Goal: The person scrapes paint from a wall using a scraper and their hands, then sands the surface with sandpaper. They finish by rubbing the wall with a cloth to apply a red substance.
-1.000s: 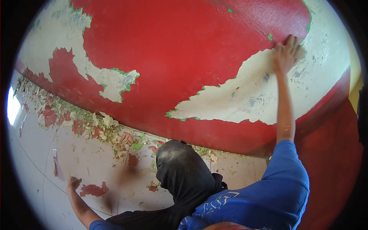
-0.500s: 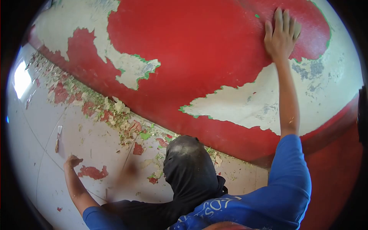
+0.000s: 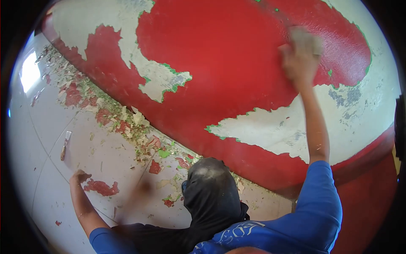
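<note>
Two bare hands show in the head view, with the red wall (image 3: 211, 63) spread ahead of the person. On the wall, above its larger pale patch (image 3: 270, 131), the right hand (image 3: 301, 55) reaches to the paint, thumb apart from the fingers; blur and a greyish-tan shape at the fingers leave it unclear whether they are spread or clasp something. Well apart from the wall, over the floor (image 3: 127, 199), hangs the left hand (image 3: 79, 175), bent at the fingers; whether they close on anything cannot be told. Along the foot of the wall lie paint flakes (image 3: 137, 133). Farther out from the wall than these flakes lies a scraper-like tool (image 3: 65, 146). Close to the wall's foot is a dark-clothed knee (image 3: 211, 182), dusty on top
</note>
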A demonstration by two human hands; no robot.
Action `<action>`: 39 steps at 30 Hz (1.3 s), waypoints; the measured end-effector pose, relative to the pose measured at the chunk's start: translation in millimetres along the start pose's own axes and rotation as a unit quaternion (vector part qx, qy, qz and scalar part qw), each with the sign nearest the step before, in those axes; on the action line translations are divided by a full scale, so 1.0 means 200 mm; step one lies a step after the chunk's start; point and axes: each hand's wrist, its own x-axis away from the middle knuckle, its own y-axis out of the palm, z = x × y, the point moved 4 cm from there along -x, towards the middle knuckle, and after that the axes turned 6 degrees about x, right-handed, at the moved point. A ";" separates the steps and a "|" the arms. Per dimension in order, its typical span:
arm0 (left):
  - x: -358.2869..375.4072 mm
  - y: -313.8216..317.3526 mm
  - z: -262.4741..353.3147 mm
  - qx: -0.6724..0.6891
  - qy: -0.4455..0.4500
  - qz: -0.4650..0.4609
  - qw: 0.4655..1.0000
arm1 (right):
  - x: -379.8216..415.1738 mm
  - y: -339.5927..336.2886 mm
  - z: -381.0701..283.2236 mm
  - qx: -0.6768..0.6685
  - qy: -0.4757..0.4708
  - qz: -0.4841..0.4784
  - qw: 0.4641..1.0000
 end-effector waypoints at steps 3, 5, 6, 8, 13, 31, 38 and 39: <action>-0.10 0.07 -0.06 0.022 -0.018 -0.023 0.999 | 0.10 0.01 0.23 0.064 0.050 0.124 0.989; -0.26 0.14 -0.10 0.040 -0.012 -0.013 0.999 | 0.27 0.02 0.03 0.073 0.078 0.041 0.993; -0.38 0.16 -0.09 -0.043 0.043 0.009 0.998 | 0.34 -0.01 -0.17 0.044 0.023 -0.049 0.998; -0.30 0.03 0.19 -0.104 0.109 0.069 0.986 | 0.64 0.11 -0.48 -0.071 -0.136 -0.231 0.961; 0.05 -0.17 0.47 0.096 0.153 0.187 0.966 | 0.39 0.00 0.23 0.117 -0.041 -0.131 0.984; 0.11 -0.21 0.40 -0.025 0.125 0.140 0.982 | -0.35 -0.01 -0.37 -0.009 -0.201 -0.013 0.979; 0.12 -0.09 0.08 -0.042 0.028 0.120 0.992 | -0.79 0.02 -0.06 0.106 0.060 0.197 0.973; 0.12 -0.11 0.15 -0.053 0.010 0.116 0.992 | -0.73 0.04 -0.24 0.043 -0.015 0.137 0.990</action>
